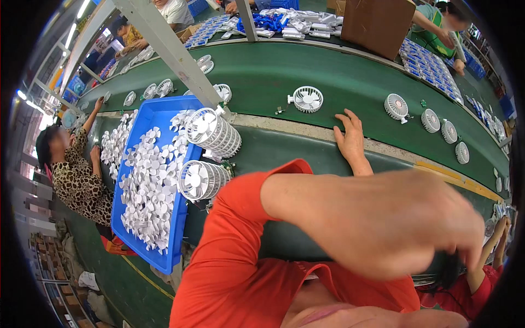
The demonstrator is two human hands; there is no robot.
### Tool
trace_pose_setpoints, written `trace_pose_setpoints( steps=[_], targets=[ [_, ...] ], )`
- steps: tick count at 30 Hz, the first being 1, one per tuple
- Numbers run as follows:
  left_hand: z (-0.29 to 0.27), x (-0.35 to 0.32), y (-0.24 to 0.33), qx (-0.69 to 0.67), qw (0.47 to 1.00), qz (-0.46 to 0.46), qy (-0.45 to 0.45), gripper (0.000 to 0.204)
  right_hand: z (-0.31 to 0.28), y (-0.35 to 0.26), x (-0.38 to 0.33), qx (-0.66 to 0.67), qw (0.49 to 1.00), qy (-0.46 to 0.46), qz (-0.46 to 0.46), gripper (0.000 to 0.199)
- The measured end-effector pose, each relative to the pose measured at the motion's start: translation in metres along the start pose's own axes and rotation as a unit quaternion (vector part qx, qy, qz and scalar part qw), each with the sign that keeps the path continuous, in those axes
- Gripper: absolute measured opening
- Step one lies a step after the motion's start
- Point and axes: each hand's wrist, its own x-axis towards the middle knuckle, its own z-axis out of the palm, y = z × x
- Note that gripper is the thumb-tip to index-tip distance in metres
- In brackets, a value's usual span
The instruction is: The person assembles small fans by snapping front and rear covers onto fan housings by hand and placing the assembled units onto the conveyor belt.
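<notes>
My left forearm, in a red sleeve, crosses close in front of the view. My left hand (437,235) is at the right, smeared by motion; its fingers curl down near something dark I cannot make out. Beyond the forearm, my right hand (350,135) rests open, fingers apart, at the near edge of the green conveyor belt (262,71). It holds nothing. The nearest thing to it is a white fan head (308,99) with blades, lying on the belt. To the left, two stacks of round white fan cages lie tilted, a far stack (213,133) and a near stack (202,180).
A blue tray (178,240) full of loose white fan blades (153,191) stands left. More fan heads (396,106) lie along the belt. A grey metal post (169,49) rises beside it. Co-workers sit left and right and across the belt, where a cardboard box (377,24) stands.
</notes>
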Motion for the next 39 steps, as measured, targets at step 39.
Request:
trace_pose_setpoints(
  steps=[39],
  targets=[
    [-0.044,-0.221,-0.152,-0.142,0.828,-0.468,0.275,0.016,-0.002,-0.001,0.019,-0.027,0.999,-0.030,0.010,0.077]
  ],
)
